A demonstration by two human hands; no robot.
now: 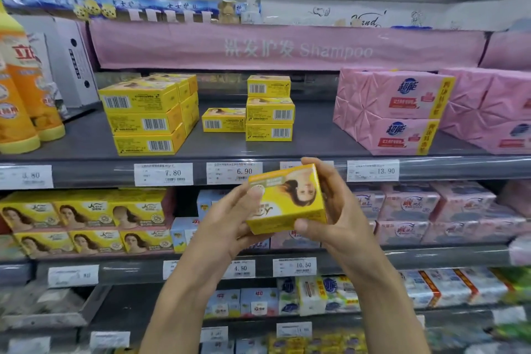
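At the far left we are seeing orange bottles (pixel 17 89) with red characters that may read 立白, though they are too cropped to be sure. Next, yellow boxes (pixel 143 118) are sitting barcode-out in stacks on the grey shelf (pixel 313 135), under a pink banner (pixel 287 47) reading "Shampoo". A price tag (pixel 163 174) is showing 7.80 and the next tag (pixel 234 172) 6.90. Our left hand (pixel 227 221) is gripping the left end of a yellow carton (pixel 287 198), which we are holding in the air before that shelf's edge, its printed portrait upside down. Our right hand (pixel 336 204) is clasping the right end, thumb on the lower front corner. Further right, pink packs (pixel 396 112) are bearing 超能, above a 13.90 tag (pixel 373 171).
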